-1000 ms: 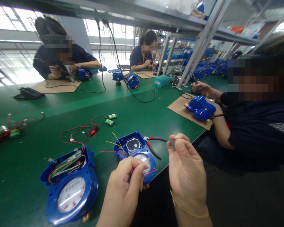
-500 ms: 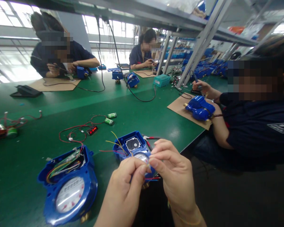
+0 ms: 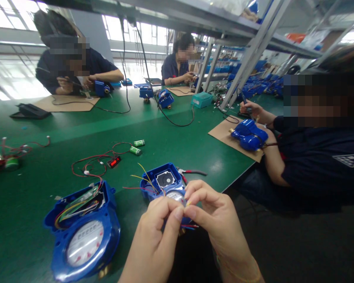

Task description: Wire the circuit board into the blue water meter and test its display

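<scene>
My left hand point(image 3: 155, 230) and my right hand point(image 3: 216, 214) meet fingertip to fingertip over the near edge of an open blue water meter point(image 3: 147, 184). Both pinch a thin wire; a small yellow end point(image 3: 188, 203) shows at the right fingertips, while the rest is hidden by my fingers. Loose yellow wires point(image 3: 143, 179) and a red wire point(image 3: 135, 188) stick out of the meter's compartment on the left. Red and blue wire ends point(image 3: 191, 226) show below my right fingers. My hands partly cover the meter's dial point(image 3: 176, 196).
A second open meter point(image 3: 112, 243) with a circuit board lies at left, wired to a small red display point(image 3: 114, 161) and green batteries point(image 3: 135, 151). Red-handled pliers point(image 3: 194, 172) lie behind my right hand. A co-worker point(image 3: 318, 157) sits close at right; two others work across the table.
My right hand has lowered slightly and its fingertips have closed in on the left ones. The red display's digits have changed. The view has shifted a little.
</scene>
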`<state>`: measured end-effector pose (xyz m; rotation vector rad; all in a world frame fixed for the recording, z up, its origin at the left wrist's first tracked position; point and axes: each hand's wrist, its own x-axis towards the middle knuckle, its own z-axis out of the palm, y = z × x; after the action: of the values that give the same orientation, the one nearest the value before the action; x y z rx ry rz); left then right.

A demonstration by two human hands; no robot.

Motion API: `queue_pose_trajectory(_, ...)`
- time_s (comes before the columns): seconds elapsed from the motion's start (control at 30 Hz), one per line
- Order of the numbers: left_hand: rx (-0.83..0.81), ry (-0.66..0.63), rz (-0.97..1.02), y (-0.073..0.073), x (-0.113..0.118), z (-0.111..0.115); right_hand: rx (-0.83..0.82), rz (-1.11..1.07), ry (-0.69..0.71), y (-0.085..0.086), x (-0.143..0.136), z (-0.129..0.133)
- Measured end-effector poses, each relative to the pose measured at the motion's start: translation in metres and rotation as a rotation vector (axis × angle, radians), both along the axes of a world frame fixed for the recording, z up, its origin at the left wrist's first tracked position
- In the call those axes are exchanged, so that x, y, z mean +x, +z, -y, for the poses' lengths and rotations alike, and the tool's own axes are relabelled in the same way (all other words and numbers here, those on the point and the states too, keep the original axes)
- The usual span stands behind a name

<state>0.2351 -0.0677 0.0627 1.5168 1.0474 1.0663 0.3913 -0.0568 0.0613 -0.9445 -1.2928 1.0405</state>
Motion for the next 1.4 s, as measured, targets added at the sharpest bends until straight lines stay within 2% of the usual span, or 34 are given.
queue_pose_trajectory(0.17, -0.016, 0.017, 0.003, -0.003, 0.001, 0.001, 0.067, 0.074, -0.078, 0.001, -0.004, 0.002)
queue_pose_trajectory(0.47, -0.040, 0.013, 0.077, -0.002, 0.003, -0.001, 0.191, 0.094, -0.108, -0.001, -0.007, 0.002)
queue_pose_trajectory(0.57, -0.051, 0.003, 0.078, -0.002, 0.001, 0.000, 0.195, 0.061, -0.068, -0.004, -0.007, 0.000)
queue_pose_trajectory(0.73, -0.069, -0.050, 0.102, -0.005, -0.002, -0.002, 0.090, -0.067, 0.095, -0.007, -0.004, -0.005)
queue_pose_trajectory(0.83, -0.088, -0.065, 0.114, -0.005, -0.003, -0.003, 0.071, -0.145, 0.137, -0.009, -0.005, -0.008)
queue_pose_trajectory(0.97, -0.058, -0.045, 0.079, -0.003, -0.003, -0.002, 0.103, -0.161, 0.056, -0.011, -0.011, -0.007)
queue_pose_trajectory(1.1, 0.010, 0.033, 0.006, -0.002, -0.001, 0.000, 0.135, -0.152, -0.065, -0.013, -0.015, -0.004)
queue_pose_trajectory(1.27, 0.060, 0.097, -0.036, -0.003, 0.000, 0.003, 0.139, -0.328, -0.265, -0.012, -0.007, -0.004)
queue_pose_trajectory(1.33, 0.070, 0.100, -0.024, -0.003, 0.001, 0.003, 0.103, -0.281, -0.210, -0.011, -0.003, -0.004)
queue_pose_trajectory(1.4, 0.086, 0.098, -0.013, -0.004, 0.001, 0.003, 0.043, -0.185, -0.091, -0.012, -0.001, -0.003)
